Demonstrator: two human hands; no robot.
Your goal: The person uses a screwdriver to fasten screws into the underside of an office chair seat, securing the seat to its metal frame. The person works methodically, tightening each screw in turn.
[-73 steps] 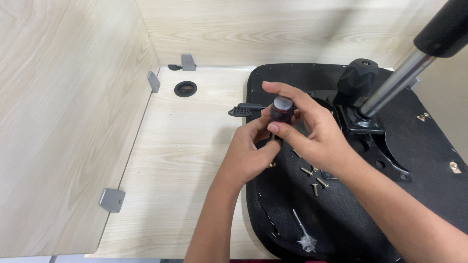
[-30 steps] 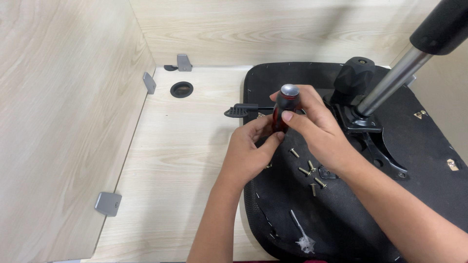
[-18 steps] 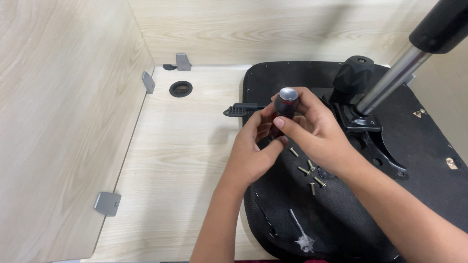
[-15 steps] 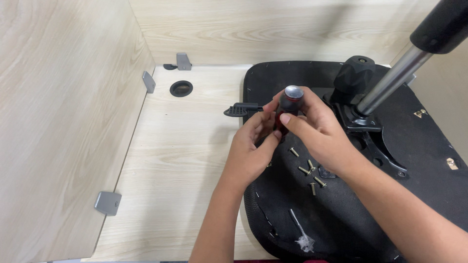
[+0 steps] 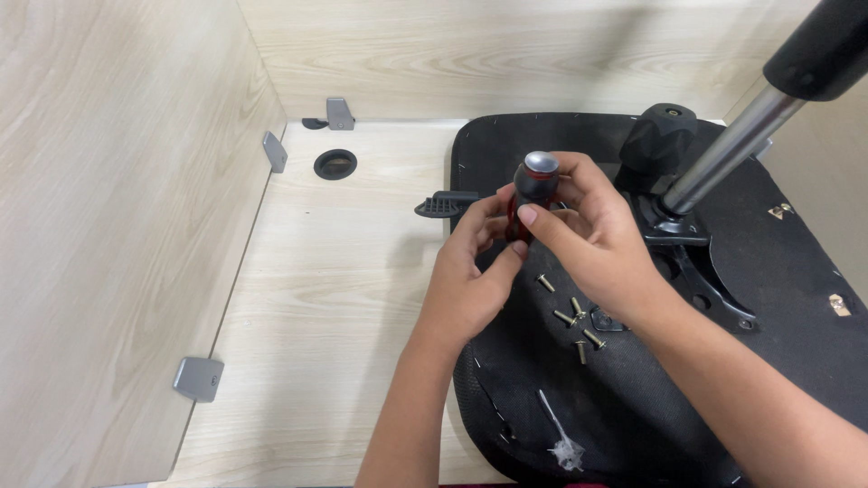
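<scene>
Both the right hand (image 5: 592, 239) and left hand (image 5: 470, 276) grip an upright screwdriver (image 5: 529, 190), steadying it on the seat (image 5: 633, 416), screws (image 5: 574, 321) just beside the right hand.

Both forearms reach in from the bottom edge. Left hand (image 5: 466, 280) sits lower with fingers curled, right hand (image 5: 592, 239) wraps over it, thumb forward.

Bright, even light falls from above; the hands (image 5: 542, 253) cast soft shadows on the pale bench (image 5: 344, 298). The picture is sharp, with mild glare on the metal pole (image 5: 732, 149).
</scene>
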